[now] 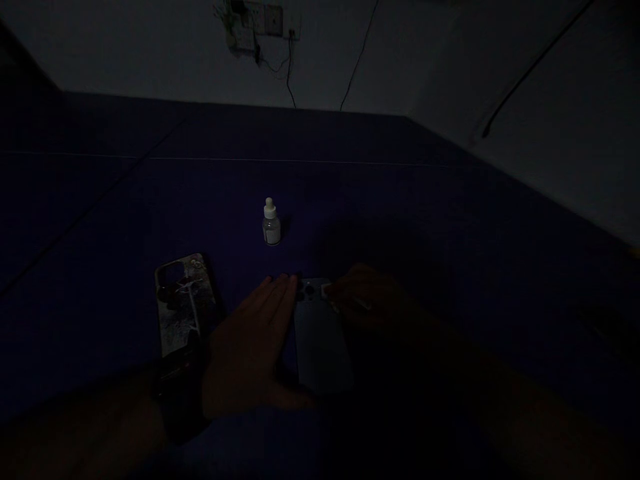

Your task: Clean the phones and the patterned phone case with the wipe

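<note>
Phone [320,343] lay face down on the dark blue surface [425,200], its pale blue back up and its camera end pointing away from the person. That surface was the largest thing in the dim room; it reached back to a grey wall [150,53], where a socket plate [260,20] hung with thin cables dropping from it.

Left of the phone lay a phone case [183,313] with a printed picture on it, near the phone but not touching it. The person's left forearm crossed over its near end.

The left hand [250,353] lay open and flat, fingers together and stretched forward, pressing along the left edge of the phone. The right hand [370,300] was at the phone's far right corner, beside the camera block. It was deep in shadow. It seemed to pinch something small and pale there, perhaps with a thin stick-like item, but I could not tell what it was, nor whether the fingers were truly closed on it.

Further back, well apart from both hands, a small clear bottle [271,223] with a white dropper cap stood upright, and the cap was on.

As far as I could judge, the work on the phone's camera corner was in hand and not finished: the case was off and lay aside, the bottle stood closed, and the phone was held steady.
</note>
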Tool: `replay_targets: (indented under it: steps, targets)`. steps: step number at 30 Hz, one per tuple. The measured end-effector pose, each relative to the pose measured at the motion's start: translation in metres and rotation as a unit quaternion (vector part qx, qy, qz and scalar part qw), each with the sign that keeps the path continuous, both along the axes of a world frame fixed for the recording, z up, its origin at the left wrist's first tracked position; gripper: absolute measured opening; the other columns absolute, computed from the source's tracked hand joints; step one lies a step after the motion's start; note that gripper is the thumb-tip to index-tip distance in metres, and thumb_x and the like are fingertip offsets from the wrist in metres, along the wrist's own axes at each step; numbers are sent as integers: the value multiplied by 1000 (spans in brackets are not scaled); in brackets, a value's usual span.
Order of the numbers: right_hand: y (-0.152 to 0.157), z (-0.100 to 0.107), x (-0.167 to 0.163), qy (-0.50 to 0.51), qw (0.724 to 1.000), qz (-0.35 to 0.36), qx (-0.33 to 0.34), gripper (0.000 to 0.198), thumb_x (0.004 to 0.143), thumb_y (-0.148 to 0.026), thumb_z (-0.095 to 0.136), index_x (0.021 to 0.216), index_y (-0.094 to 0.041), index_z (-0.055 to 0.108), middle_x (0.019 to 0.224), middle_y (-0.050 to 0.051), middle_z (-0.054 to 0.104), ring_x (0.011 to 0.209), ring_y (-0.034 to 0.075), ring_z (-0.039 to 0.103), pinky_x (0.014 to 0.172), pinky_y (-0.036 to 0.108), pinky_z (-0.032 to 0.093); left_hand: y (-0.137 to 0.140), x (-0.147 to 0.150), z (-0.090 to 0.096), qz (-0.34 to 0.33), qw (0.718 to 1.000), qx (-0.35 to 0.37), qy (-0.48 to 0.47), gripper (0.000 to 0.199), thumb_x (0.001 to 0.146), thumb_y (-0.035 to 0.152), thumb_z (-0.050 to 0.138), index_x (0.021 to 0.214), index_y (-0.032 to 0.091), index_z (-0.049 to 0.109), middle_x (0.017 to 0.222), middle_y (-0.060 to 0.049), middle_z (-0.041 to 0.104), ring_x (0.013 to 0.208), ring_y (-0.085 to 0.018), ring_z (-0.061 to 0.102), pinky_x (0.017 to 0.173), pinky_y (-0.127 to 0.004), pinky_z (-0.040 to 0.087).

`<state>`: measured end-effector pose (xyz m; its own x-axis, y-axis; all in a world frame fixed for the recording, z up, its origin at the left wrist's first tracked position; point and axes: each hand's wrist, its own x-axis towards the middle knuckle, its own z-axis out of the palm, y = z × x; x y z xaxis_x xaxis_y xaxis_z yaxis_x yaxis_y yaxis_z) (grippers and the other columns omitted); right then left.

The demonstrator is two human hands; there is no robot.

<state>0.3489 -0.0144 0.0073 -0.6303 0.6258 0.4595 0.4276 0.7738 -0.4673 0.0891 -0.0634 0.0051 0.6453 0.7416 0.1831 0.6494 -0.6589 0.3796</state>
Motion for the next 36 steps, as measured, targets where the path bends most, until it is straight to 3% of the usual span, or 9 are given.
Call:
replay_targets:
  steps: [3,9,13,18,23,28,33,36]
  targets:
    - [1,0,-2,-7,999,-50,20,17,95,-19,58,103,-22,72,106,7,78,97,21,73,86,40,56,0,0,-1,-2,1000,0,15,149,55,87,72,160,11,-2,161,-28,24,146,-50,28,116,-64,33]
    - [-3,4,-4,0,1000,26,-10,14,95,-22,60,102,-24,71,104,5,78,95,19,72,79,35,58,1,0,-1,2,1000,0,21,151,53,87,73,159,8,2,160,-30,26,145,-51,29,114,-65,35]
    - [-1,5,-2,-15,999,-43,-14,18,96,-19,57,106,-23,71,110,7,77,102,20,71,88,40,56,0,1,-1,-1,1000,1,14,148,55,89,70,159,8,4,159,-30,28,144,-51,31,114,-64,35]
    - [1,2,2,-4,999,23,-30,15,95,-21,59,105,-23,71,109,7,76,99,19,70,83,36,57,0,0,-2,4,1000,8,6,146,56,88,71,160,12,0,161,-28,27,145,-50,30,115,-63,35]
    - [3,-2,0,-6,999,-45,-6,15,95,-19,59,105,-21,70,108,9,76,100,21,70,85,38,57,0,1,-1,-5,1000,-1,15,144,59,87,69,159,8,3,159,-30,27,145,-49,30,116,-63,33]
    - [2,0,-2,-11,999,43,27,15,93,-15,60,104,-20,69,105,9,77,94,19,72,83,35,57,1,2,1,-7,1000,-13,7,141,61,85,69,158,6,5,159,-30,29,146,-47,31,117,-61,32]
    - [1,4,-2,-16,999,-29,22,18,95,-16,59,107,-22,69,107,8,77,97,20,72,81,35,59,0,1,1,-9,1000,-17,0,136,65,84,66,158,6,6,159,-30,29,146,-47,31,117,-62,31]
    - [1,3,-3,-20,999,16,32,18,96,-16,56,106,-22,70,108,8,77,95,19,72,80,35,58,0,2,-1,-4,1000,-14,-9,137,64,83,69,158,6,6,159,-30,29,146,-47,31,116,-62,31]
